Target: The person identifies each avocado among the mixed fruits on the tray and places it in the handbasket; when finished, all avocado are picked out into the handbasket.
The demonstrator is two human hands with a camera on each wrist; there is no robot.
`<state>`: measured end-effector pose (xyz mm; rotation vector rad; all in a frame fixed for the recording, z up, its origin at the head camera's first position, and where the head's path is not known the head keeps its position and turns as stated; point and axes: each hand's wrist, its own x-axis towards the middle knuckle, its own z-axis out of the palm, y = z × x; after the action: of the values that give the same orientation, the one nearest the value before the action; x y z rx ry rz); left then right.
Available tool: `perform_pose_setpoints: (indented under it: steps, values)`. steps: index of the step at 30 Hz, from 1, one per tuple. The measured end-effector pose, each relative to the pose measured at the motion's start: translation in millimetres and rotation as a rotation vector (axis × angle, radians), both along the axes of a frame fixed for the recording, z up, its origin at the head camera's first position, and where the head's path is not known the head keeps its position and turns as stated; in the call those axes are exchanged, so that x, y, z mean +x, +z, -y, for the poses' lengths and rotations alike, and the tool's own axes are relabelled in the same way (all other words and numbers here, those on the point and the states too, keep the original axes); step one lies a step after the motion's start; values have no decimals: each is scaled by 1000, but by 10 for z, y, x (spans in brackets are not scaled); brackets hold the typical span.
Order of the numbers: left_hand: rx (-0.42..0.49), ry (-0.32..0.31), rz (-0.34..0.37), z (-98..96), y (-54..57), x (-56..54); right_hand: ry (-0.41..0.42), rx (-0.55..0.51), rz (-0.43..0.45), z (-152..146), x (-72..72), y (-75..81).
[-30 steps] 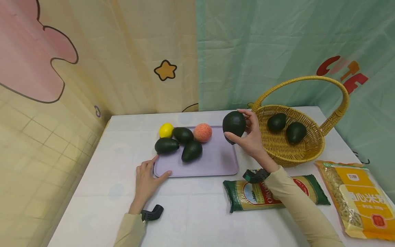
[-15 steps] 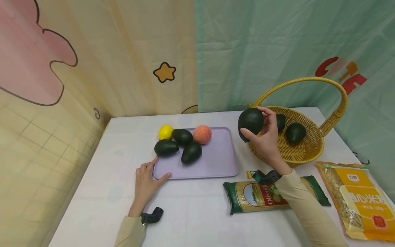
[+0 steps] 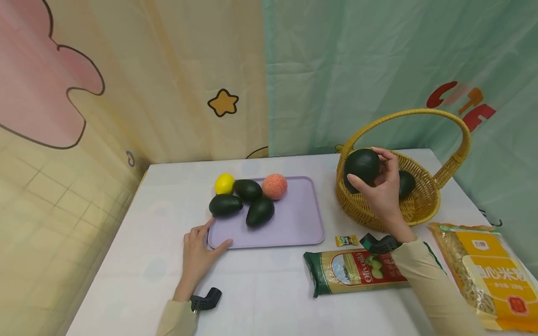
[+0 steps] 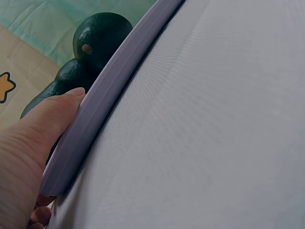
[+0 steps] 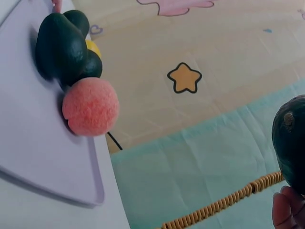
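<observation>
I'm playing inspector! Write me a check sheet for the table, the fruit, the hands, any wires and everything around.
Surface: white table.
Job's things: held avocado by the basket, another avocado inside; tray with three avocados and pink fruit; yellow fruit at its far left corner.
Clutter: green packet, partly hidden by a sleeve; sachet; yellow bag.
Grippers: left hand holds the tray's near left corner; right hand grips an avocado.
Cables: nothing seen.
Surroundings: printed curtains.

A green-and-gold packet (its label reads Olivoila) lies on the tabletop, with a small yellow wrapper just behind it. A yellow bag lies to its right. A curtain with an orange star hangs behind.
</observation>
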<state>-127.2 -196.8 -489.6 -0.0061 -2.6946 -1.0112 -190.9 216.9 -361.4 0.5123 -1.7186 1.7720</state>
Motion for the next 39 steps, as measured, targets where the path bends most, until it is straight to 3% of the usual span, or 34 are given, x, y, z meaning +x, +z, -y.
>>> perform_pose_setpoints:
  steps: [9,19,23,39]
  values:
    - [-2,6,2,7,-31,16,-153,203,158,-103,103,167]
    - [-12,14,-35,4,-29,16,-284,535,356,-423,-132,32]
    - [-19,14,-24,4,-20,19,-275,631,419,-467,-213,26]
    - [-24,15,-31,-3,-42,19,-197,820,535,-654,-624,-149]
